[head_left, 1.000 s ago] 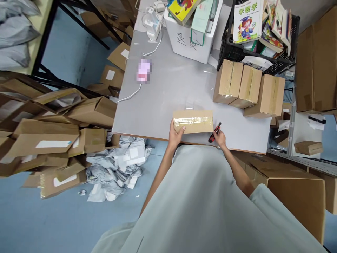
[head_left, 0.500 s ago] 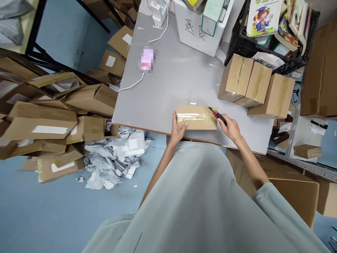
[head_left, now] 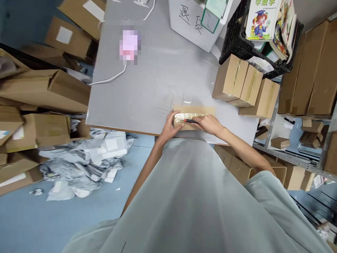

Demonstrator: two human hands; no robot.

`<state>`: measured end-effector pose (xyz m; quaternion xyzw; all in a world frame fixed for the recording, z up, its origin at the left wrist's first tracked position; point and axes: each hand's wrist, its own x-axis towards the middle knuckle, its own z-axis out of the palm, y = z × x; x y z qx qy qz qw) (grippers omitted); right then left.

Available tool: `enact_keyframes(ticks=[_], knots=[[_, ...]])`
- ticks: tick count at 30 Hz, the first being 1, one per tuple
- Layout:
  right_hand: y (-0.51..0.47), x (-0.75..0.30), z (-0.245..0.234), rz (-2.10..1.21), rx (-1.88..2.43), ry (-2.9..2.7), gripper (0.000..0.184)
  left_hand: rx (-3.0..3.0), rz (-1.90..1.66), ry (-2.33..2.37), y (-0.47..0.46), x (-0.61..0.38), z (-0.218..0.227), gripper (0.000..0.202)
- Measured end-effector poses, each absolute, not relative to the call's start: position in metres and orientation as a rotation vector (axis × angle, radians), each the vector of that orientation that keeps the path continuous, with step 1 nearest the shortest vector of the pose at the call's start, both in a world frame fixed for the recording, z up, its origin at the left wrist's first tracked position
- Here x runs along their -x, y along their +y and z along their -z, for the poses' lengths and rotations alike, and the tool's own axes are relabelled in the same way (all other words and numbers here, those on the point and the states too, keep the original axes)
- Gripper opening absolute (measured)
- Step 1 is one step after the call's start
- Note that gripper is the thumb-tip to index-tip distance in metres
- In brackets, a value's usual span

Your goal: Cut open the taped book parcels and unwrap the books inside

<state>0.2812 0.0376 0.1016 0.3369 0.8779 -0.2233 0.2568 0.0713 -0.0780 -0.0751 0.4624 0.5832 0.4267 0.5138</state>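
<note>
A flat cardboard box [head_left: 200, 111] sealed with clear tape lies at the near edge of the grey table [head_left: 158, 80]. My left hand [head_left: 170, 127] grips the box's left end, fingers curled onto its top. My right hand [head_left: 207, 123] lies over the middle of the box and is closed on a red and black utility knife [head_left: 190, 121]. The knife's tip points left along the tape seam, close to my left fingers.
Three taped cardboard boxes [head_left: 246, 89] stand at the table's right. Behind them are a black crate of books [head_left: 263, 31] and a white bin [head_left: 196, 21]. A white cable [head_left: 110, 79] crosses the table. Piled boxes [head_left: 39, 105] and grey mailers [head_left: 84, 161] cover the floor left.
My right hand has carried the knife from the box's right end leftward along the tape to near my left hand. My left hand stays on the box. The view has shifted closer.
</note>
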Motion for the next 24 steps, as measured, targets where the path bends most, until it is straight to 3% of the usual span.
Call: enact_keyframes(ticks=[24], knots=[[0.043, -0.219, -0.133, 0.431, -0.731, 2.165, 0.041, -1.06, -1.004, 1.332, -0.084, -0.065, 0.081, 0.082]])
